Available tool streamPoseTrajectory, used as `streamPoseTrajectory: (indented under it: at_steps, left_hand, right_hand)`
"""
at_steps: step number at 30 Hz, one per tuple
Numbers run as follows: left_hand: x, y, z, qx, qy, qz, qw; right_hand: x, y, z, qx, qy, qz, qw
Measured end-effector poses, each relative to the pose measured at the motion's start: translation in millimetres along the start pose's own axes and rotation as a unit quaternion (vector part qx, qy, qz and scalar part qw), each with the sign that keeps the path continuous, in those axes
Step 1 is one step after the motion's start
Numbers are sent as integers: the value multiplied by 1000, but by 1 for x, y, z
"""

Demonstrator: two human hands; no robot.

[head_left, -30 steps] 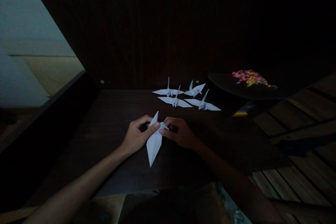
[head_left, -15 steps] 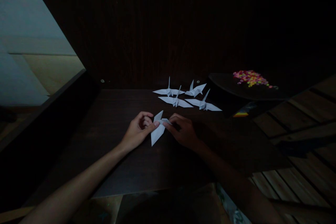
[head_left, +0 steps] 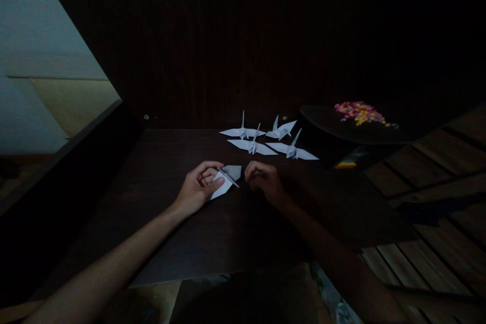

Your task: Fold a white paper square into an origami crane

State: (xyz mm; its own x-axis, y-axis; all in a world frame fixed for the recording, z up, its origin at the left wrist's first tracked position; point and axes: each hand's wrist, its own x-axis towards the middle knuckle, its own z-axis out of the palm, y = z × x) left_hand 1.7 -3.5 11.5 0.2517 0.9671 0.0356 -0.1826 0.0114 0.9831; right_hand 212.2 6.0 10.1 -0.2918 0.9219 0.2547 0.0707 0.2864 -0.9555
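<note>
My left hand (head_left: pixel 198 185) pinches a white paper crane (head_left: pixel 221 191) between thumb and fingers, low over the dark table. Its wings point up-right and down-left, and a narrow folded strip runs across its middle. Just to the right, my right hand (head_left: pixel 265 182) is curled closed, a small gap away from the paper, with nothing visible in it. Beyond both hands stand several finished white paper cranes (head_left: pixel 252 147) with spread wings and raised necks, grouped close together.
A dark rounded shelf (head_left: pixel 330 131) at the right bears a heap of small pink, red and yellow pieces (head_left: pixel 359 113). A dark panel (head_left: pixel 212 40) rises behind the table (head_left: pixel 170 248). Wooden slats (head_left: pixel 444 202) lie to the right; a low side board (head_left: pixel 76 162) bounds the left.
My right hand has let go of the paper crane and drawn slightly away. The crane has turned in my left hand, its narrow strip now slanting down to the right.
</note>
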Motion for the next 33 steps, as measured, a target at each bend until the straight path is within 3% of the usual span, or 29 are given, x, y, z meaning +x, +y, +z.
streamPoseTrajectory:
  at_steps: [3,6,9,11,17,22,28,33]
  left_hand:
    - [-1,4,-2,5,-28,7,1000]
    - [-1,7,-2,17,-38,20,999]
    - [-2,10,-1,33,-36,21,999]
    - [-2,11,-1,44,-35,8,998]
    - [1,17,-8,64,-53,-54,995]
    - [5,22,-19,108,-96,-61,988]
    - [3,21,-16,165,-138,-51,975]
    - [1,14,-12,198,-143,-58,968]
  right_hand:
    - [6,6,-1,70,-75,161,982]
    - [9,9,5,175,-144,240,944]
    - [8,8,11,274,-71,222,933]
    - [7,6,12,281,-25,205,937]
    - [7,-3,3,153,-33,182,971]
    - [12,-5,-5,156,-8,151,976]
    - [8,-7,-5,17,-76,126,989]
    - [5,-11,-2,-77,-144,112,980]
